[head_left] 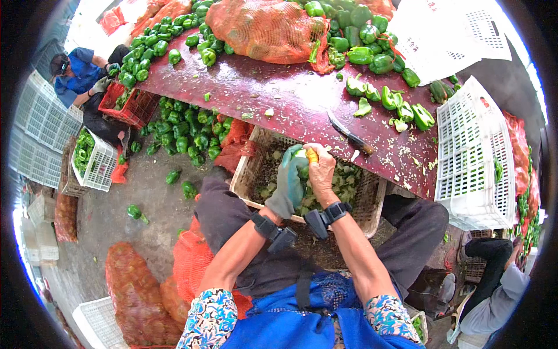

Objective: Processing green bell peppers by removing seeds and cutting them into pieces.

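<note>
In a grey-green glove, my left hand (289, 181) is closed around a green bell pepper (304, 173), most of which the fingers hide. My bare right hand (321, 173) presses against the pepper's top with its fingers bent. Something yellow (312, 155) shows at those fingers; whether it is a finger wrap or a tool handle is unclear. Both hands are above a light plastic crate (372, 220) between my knees, which holds pale green pepper scraps (347, 180). A curved knife (349, 133) with a dark blade and brown handle lies on the red tabletop just beyond.
Halved peppers (392, 98) lie at right on the red table (261, 96), with whole peppers and an orange mesh sack (267, 29) behind. A white crate (471, 157) stands right. Peppers (186, 131) are heaped on the floor at left. A co-worker (81, 75) sits far left, another person (494, 285) right.
</note>
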`<state>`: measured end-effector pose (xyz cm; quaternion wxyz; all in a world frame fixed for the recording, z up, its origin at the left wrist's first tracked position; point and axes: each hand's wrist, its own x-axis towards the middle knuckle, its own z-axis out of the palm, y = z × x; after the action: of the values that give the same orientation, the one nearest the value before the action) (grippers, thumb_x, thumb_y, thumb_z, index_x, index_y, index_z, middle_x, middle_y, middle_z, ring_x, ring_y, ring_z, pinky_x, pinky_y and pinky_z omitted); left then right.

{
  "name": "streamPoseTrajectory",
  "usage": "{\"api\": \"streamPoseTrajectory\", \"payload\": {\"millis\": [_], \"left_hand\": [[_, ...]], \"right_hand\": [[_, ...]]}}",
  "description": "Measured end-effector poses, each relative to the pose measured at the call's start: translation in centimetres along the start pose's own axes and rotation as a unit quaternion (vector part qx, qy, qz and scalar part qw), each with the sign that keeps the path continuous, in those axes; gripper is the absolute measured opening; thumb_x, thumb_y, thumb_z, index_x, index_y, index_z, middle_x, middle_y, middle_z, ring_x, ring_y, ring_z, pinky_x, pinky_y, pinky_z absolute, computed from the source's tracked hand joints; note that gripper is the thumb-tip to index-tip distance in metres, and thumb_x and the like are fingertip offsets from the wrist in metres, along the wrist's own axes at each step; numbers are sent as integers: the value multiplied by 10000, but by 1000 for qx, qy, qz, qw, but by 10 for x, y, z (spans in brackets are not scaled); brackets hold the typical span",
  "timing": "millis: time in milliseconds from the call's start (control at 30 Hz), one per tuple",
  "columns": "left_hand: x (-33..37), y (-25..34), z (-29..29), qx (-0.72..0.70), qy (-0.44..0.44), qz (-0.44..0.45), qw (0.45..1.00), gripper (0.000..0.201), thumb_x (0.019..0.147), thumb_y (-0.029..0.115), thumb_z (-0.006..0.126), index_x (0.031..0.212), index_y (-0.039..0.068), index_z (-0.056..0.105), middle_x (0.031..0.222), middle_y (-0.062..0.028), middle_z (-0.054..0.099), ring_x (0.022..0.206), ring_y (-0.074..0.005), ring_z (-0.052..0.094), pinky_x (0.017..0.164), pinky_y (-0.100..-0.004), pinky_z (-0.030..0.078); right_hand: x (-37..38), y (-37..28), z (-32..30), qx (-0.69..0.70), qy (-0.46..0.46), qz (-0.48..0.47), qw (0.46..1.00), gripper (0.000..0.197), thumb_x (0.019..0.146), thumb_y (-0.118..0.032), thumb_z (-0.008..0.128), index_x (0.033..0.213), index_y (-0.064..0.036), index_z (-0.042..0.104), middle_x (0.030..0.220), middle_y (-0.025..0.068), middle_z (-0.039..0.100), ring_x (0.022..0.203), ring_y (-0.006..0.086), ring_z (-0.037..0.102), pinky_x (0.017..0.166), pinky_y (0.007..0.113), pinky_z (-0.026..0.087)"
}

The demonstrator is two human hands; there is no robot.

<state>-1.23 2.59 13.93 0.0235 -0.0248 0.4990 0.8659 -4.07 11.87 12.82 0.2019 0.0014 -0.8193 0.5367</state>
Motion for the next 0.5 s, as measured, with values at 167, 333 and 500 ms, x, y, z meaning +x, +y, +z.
{"api": "streamPoseTrajectory", "payload": {"millis": [167,333,500], "left_hand": [[12,13,-11,-207,-61,-66,974,381,938,221,538,1275,43,538,1189,-76,607,1068,-191,615,931,-341,515],[19,11,-12,-316,-72,-109,940,380,944,271,563,1257,56,567,1171,-109,641,1041,-227,642,878,-381,563],[19,31,-6,-346,-49,-139,926,416,984,390,514,1243,72,588,1111,-152,685,1017,-281,672,876,-395,574]], "right_hand": [[10,-10,-13,242,-89,195,946,188,997,-68,517,1098,-71,676,908,29,672,637,74,614,438,199,424],[13,-5,-21,427,-31,244,870,213,982,-27,517,1144,-36,656,925,57,682,625,112,641,434,198,416],[20,1,-66,47,-54,-1,997,238,945,-20,541,1144,-83,656,1031,94,682,823,238,679,665,304,540]]}}
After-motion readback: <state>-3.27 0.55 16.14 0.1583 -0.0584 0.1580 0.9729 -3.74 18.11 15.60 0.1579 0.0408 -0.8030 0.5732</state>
